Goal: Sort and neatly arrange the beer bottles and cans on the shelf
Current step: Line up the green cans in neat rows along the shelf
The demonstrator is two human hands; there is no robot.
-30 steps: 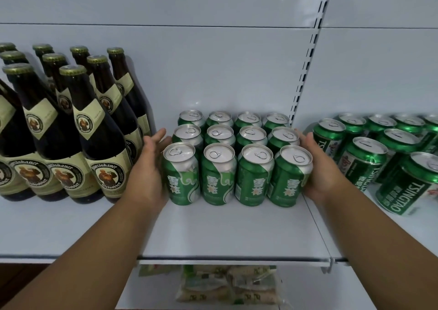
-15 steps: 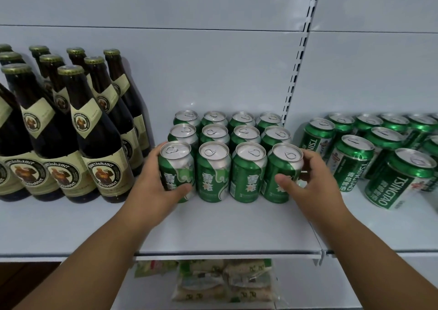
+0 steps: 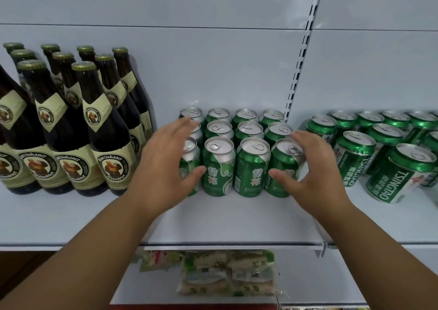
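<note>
- The left hand hovers at the left flank of the block of green cans, its fingers spread and nearly straight, holding nothing; the thumb lies in front of the front-left can, but whether it touches I cannot tell.
- The right hand mirrors it on the right flank, loosely curved over the rim of the front-right can, thumb low in front; it grips nothing that I can see.
- The block stands upright on the shelf, four across and three deep, between the brown bottles on the left and the Tsingtao cans on the right.
- The step in hand looks like squaring this block, and the rows already read as straight.
- To do it well, press with flat palms low on the can walls, not at the rims, so no can tips.
- Push both sides inward evenly, so the block closes up without sliding toward the bottles.
- Then check the front row against the shelf edge and turn any label that faces away.
- The Tsingtao cans look the untidier group: the nearest one appears to lean out of line, so that is probably the next place to work.
- Keep the left forearm away from the bottles, which stand just beside it.
- Packets lie on the shelf below, outside this job.
</note>
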